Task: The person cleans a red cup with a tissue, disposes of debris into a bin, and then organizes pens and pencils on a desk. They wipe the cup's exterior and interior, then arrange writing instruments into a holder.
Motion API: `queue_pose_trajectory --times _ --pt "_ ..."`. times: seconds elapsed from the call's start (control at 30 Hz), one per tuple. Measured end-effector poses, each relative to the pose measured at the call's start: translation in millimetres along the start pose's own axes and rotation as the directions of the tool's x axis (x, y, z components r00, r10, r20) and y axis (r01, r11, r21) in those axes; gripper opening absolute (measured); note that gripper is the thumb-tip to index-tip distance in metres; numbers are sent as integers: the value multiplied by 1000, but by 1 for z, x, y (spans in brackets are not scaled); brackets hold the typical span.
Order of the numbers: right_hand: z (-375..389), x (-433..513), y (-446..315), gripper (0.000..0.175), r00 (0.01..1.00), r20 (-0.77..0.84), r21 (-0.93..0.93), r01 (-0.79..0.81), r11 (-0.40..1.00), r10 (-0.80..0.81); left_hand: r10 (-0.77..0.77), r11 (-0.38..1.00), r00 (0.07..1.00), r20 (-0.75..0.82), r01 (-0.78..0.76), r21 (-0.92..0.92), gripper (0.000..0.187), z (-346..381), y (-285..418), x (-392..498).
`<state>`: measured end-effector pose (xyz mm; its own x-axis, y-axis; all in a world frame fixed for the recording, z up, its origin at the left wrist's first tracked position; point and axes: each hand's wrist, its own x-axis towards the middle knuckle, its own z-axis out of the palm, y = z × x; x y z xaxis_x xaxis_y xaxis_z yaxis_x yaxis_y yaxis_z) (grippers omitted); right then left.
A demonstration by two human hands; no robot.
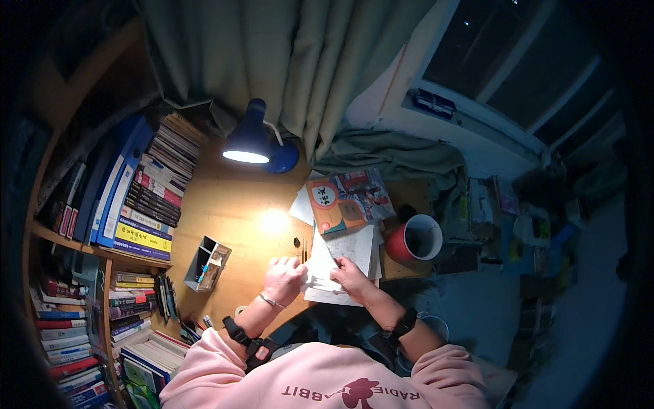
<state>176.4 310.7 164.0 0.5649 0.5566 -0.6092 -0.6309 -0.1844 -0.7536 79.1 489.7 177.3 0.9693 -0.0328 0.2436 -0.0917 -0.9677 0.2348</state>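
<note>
A white sheet of paper (319, 263), overexposed by the lamp, spans the gap between my hands at the desk's front edge. My left hand (285, 280), with a bracelet on its wrist, is curled at the sheet's left edge; its fingertips are partly hidden. On the other side, my right hand (353, 280) pinches the paper between thumb and fingers. More papers (357, 248) with faint writing lie underneath and beyond. An orange softcover book (334, 209) with an illustrated cover rests on the far part of these papers.
A blue desk lamp (250, 135) lights the wooden desk (230, 204). A pen holder (207, 266) stands to the left, beside shelved books and binders (143, 237). At right is a red cup (401, 245) with a white inside. Pens (305, 250) lie near the papers. A curtain (265, 56) hangs behind.
</note>
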Motion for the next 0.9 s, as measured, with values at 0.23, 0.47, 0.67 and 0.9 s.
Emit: queue_pose_trajectory --times 0.23,0.47,0.67,0.9 --pt "17 5 -16 19 989 91 183 -129 975 114 -42 998 997 -69 44 42 4 -16 -21 -7" --pt "11 15 -7 14 989 48 76 -145 986 142 -48 997 993 -109 54 53 6 -10 -22 -6" --pt "-41 14 -39 29 969 -220 164 -75 984 110 -304 940 945 -124 318 121 20 -40 -90 -23" --pt "-73 13 -108 86 943 -161 225 323 919 -292 -476 710 878 -53 348 -612 37 7 -72 -19"
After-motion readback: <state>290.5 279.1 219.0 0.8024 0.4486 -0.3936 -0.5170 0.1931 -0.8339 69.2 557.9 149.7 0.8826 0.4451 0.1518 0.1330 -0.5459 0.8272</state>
